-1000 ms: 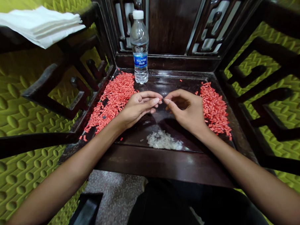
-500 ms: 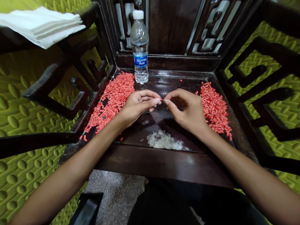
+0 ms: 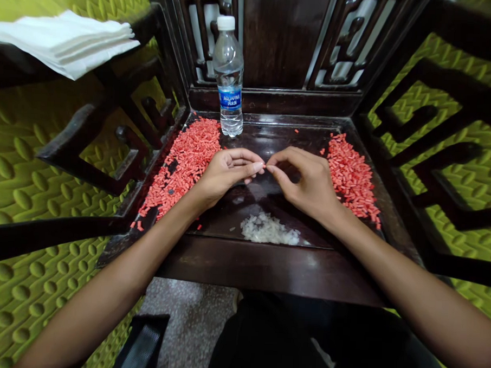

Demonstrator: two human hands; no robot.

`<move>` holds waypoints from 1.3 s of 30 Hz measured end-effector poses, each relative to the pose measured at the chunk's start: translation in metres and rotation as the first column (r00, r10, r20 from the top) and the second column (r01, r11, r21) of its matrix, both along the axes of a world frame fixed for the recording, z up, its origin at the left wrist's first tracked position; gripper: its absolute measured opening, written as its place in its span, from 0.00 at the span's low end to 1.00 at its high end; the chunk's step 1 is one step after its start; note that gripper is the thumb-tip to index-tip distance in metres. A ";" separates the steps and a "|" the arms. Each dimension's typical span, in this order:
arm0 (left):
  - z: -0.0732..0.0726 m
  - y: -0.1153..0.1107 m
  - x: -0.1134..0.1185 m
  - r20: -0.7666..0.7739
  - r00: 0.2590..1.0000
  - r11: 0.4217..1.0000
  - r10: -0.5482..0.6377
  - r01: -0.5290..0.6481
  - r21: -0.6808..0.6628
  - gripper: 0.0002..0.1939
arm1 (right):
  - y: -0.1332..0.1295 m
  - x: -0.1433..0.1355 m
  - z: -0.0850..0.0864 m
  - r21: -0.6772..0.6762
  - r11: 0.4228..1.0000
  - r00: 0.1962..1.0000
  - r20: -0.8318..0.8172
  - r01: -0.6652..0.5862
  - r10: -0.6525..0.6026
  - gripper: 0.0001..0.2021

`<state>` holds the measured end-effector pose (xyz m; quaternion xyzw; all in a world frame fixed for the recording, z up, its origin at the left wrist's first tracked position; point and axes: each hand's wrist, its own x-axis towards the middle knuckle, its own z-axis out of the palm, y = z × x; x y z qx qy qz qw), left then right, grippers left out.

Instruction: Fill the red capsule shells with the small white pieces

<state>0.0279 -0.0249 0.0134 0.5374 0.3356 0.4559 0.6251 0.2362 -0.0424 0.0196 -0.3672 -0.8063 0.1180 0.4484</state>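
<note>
Between thumb and forefinger, my left hand (image 3: pixel 232 170) pinches a small red plastic piece (image 3: pixel 264 165), mostly hidden by the fingertips. My right hand (image 3: pixel 306 175) meets it from the other side, thumb and forefinger pinched at the piece's end; whatever they grip is too small to make out. A large heap of red plastic pieces (image 3: pixel 190 154) spreads beside my left hand. Another heap of red pieces (image 3: pixel 351 178) lies just right of my right hand. Below both hands is a small pile of translucent whitish bits (image 3: pixel 268 229) near the front edge.
All this lies on a dark wooden chair seat (image 3: pixel 258 263) with carved sides. A water bottle (image 3: pixel 229 77) stands upright at the back, left of centre. White folded tissues (image 3: pixel 68 40) rest on the left armrest. One stray red piece (image 3: pixel 296 131) lies toward the back.
The fingertips of my right hand have come slightly closer to my left, narrowing the gap at the red piece. The heaps and bottle look the same.
</note>
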 end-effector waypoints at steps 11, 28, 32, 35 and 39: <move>0.005 -0.004 0.000 0.086 0.995 0.990 -0.056 0.066 -0.125 0.19 | -0.003 -0.003 -0.001 -0.006 1.000 0.993 -0.122 -0.004 0.003 0.10; 0.004 -0.006 0.000 0.110 0.994 0.979 -0.018 0.040 -0.199 0.20 | -0.002 -0.003 -0.001 0.132 0.991 0.991 -0.123 -0.033 0.049 0.07; 0.006 -0.006 0.000 0.097 0.995 0.978 -0.026 0.045 -0.202 0.19 | -0.002 -0.004 -0.001 0.158 0.986 0.989 -0.132 -0.042 0.064 0.06; 0.006 -0.006 0.000 0.093 0.995 0.979 -0.027 0.045 -0.201 0.19 | -0.002 -0.004 -0.001 0.160 0.986 0.989 -0.134 -0.043 0.065 0.05; 0.006 -0.007 0.000 0.094 0.995 0.979 -0.027 0.046 -0.200 0.20 | -0.003 -0.004 -0.002 0.158 0.987 0.990 -0.131 -0.037 0.058 0.04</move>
